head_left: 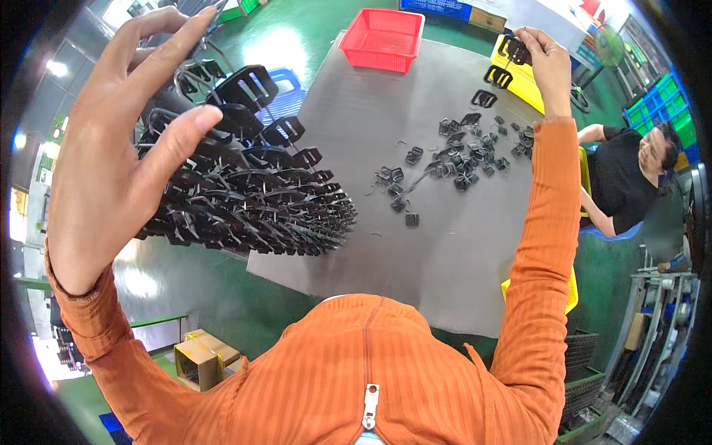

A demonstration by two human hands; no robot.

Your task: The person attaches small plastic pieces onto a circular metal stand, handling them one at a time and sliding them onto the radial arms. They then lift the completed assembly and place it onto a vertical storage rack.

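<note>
At the far right, my right hand is raised with thumb and fingers pinched on a black slotted buckle. Two more black buckles appear in a line below it; whether they are joined to it I cannot tell. My left hand is up at the left with thumb and fingers apart, close beside a rack densely hung with black buckles on wire hooks. Nothing shows in its grasp. Loose black buckles lie scattered on the grey table.
A red plastic basket stands at the table's far edge. Yellow trays are by the right edge. A person in black sits to the right. A cardboard box is on the green floor at lower left.
</note>
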